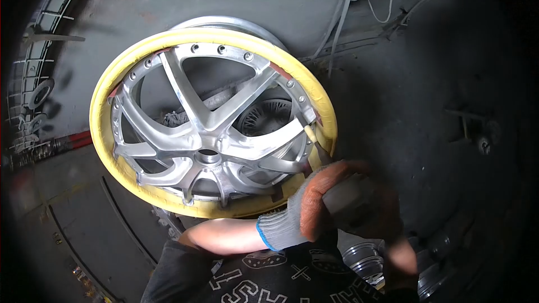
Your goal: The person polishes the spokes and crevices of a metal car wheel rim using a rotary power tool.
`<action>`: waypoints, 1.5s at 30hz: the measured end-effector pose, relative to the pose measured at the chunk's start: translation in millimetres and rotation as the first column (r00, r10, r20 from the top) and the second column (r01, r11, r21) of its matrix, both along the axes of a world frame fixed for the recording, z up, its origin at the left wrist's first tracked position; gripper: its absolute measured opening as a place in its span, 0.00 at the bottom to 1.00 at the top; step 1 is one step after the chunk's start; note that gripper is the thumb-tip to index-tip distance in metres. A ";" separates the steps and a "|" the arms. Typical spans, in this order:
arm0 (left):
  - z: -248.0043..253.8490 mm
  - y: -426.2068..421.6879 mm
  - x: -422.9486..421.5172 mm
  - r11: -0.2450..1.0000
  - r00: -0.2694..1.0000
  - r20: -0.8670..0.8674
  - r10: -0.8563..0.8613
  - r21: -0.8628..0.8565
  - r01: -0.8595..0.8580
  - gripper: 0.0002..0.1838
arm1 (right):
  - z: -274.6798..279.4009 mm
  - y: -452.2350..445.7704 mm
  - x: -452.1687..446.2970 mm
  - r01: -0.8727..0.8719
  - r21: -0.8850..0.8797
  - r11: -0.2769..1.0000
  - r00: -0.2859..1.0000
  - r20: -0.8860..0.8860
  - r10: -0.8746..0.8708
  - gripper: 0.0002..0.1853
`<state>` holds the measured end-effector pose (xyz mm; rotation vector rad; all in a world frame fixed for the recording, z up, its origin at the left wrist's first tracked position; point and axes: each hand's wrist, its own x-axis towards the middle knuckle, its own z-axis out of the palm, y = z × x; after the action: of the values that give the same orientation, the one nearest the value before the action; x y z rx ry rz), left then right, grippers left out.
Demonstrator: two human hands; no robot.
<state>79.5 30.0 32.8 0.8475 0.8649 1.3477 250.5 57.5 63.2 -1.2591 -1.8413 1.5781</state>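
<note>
A silver multi-spoke alloy wheel rim (205,134) stands tilted in front of me, its outer lip wrapped in yellow tape (104,134). Dark red patches show at places along the tape's inner edge. My left hand (317,202), in a grey glove with an orange palm, is closed around the dark body of a die grinder (351,202). Its slim shaft ends in a pale pointed bit (310,133) at the end of a right-hand spoke; I cannot tell whether they touch. My right hand (387,210), gloved and in shadow, is wrapped around the grinder's far side, fingers partly hidden.
Behind the spokes sits a dark round ribbed part (266,118). More shiny rims (362,261) lie low at the right. A wire rack (39,90) holding discs runs along the left. Cables (342,17) hang at the upper right, and a dark metal object (474,126) stands at the right.
</note>
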 end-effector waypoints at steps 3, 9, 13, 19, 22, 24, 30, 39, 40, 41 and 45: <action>-2.7 4.9 -0.9 0.972 0.979 0.067 -0.193 -0.121 0.200 0.20 | 3.6 1.9 3.6 -0.021 0.017 1.000 1.000 0.022 0.021 0.37; -17.5 -13.5 -0.1 0.853 0.870 0.452 -0.200 -0.357 0.381 0.23 | -19.7 -19.4 15.8 -0.038 0.063 0.997 0.999 0.036 0.036 0.38; -60.6 -62.1 -13.8 0.875 0.937 0.108 -0.332 -0.336 0.349 0.22 | -20.2 -31.5 -3.7 0.015 0.016 1.000 0.998 -0.054 -0.014 0.40; -40.4 -67.6 -51.9 0.723 0.609 0.793 -0.025 -0.407 0.559 0.20 | -28.6 -62.8 -37.2 0.067 0.008 0.998 0.990 -0.126 -0.065 0.42; -30.6 -78.5 -83.3 0.883 0.906 -0.064 -0.418 -0.260 0.390 0.14 | -24.3 -72.7 -66.4 0.116 0.180 0.977 0.989 -0.106 -0.098 0.43; -44.3 -94.1 -100.1 0.819 0.912 0.156 -0.380 -0.402 0.410 0.13 | -25.7 -84.6 -82.1 0.153 0.094 0.984 0.980 -0.143 -0.138 0.42; -51.3 -103.6 -145.8 0.608 0.532 0.830 0.166 -0.511 0.608 0.12 | -61.4 -129.4 -104.5 0.114 0.336 0.935 0.992 0.015 -0.127 0.40; -58.4 -101.8 -110.8 0.862 0.878 0.457 -0.141 -0.379 0.336 0.16 | -24.6 -75.5 -95.2 -0.004 0.341 0.940 0.997 -0.069 0.029 0.43; -51.1 -96.3 -99.6 0.941 0.963 0.160 -0.215 -0.229 0.248 0.17 | -20.5 -68.1 -87.3 -0.068 0.403 0.913 0.992 -0.074 0.106 0.43; -43.4 -90.4 -88.3 0.985 0.972 -0.170 -0.164 -0.073 0.154 0.18 | -24.1 -68.3 -76.1 -0.073 0.401 0.913 0.991 -0.070 0.110 0.43; 13.3 -22.4 -59.0 0.681 0.845 0.528 -0.083 -0.589 0.435 0.18 | -19.6 -54.4 -40.4 0.069 0.217 0.974 0.996 -0.063 -0.056 0.42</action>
<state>20.5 7.7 46.0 0.0274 0.7362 0.7895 210.1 3.0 43.6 -1.1494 -1.8627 1.3226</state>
